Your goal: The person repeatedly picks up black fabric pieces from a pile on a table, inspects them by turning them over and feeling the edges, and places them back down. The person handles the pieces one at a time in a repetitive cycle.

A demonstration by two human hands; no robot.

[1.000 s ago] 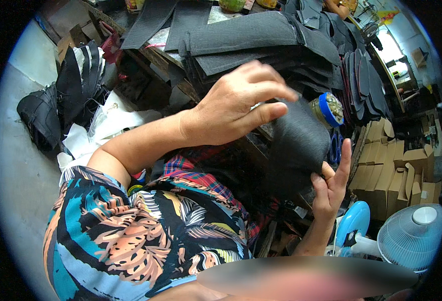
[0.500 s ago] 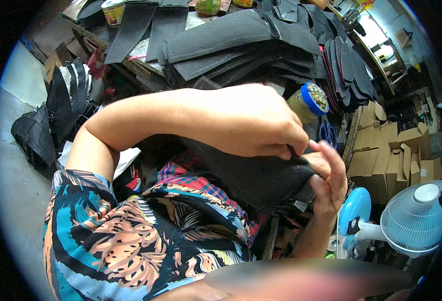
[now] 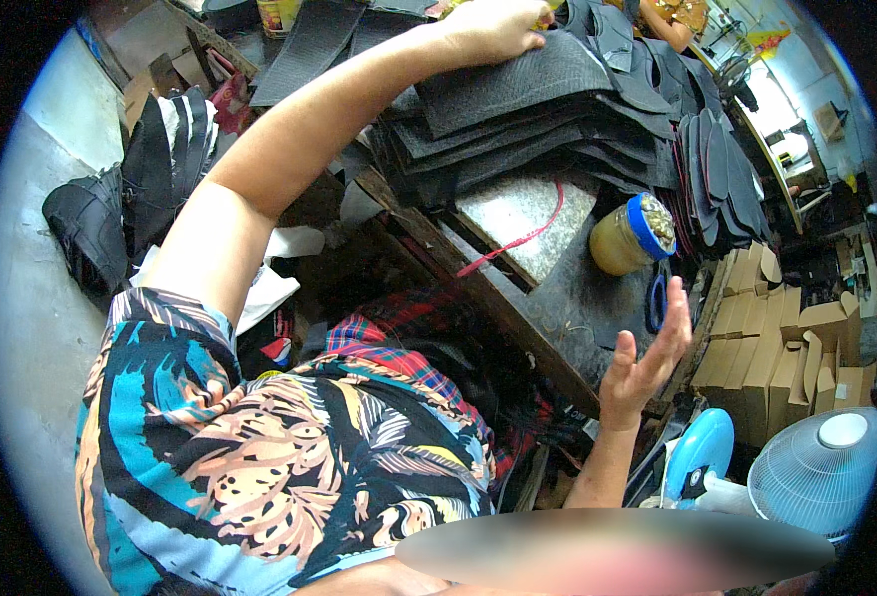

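My left hand (image 3: 498, 32) reaches out to the far side of a stack of black mesh fabric pieces (image 3: 518, 94). Its fingers are curled over the top piece, and what lies between them is too hidden to name. My right hand (image 3: 645, 348) is raised at the near right with its fingers stretched and the thumb apart, holding nothing. Just beyond it stand a blue-lidded jar (image 3: 622, 238) and blue-handled scissors (image 3: 657, 298) on the worktable. A pink cord (image 3: 518, 243) trails over a pale slab (image 3: 528, 219) toward the table's near edge.
More black cut pieces (image 3: 712, 174) lean in a row at the right. Cardboard boxes (image 3: 756, 338) and a fan (image 3: 816, 467) stand farther right. Black shoe-like pieces (image 3: 85, 223) lie at the left. Part of another person's arm (image 3: 665, 27) shows at the far right.
The black fabric piece both hands held has left the space between them. My left hand has moved up and away to the stack; my right hand has opened, and the pale slab shows.
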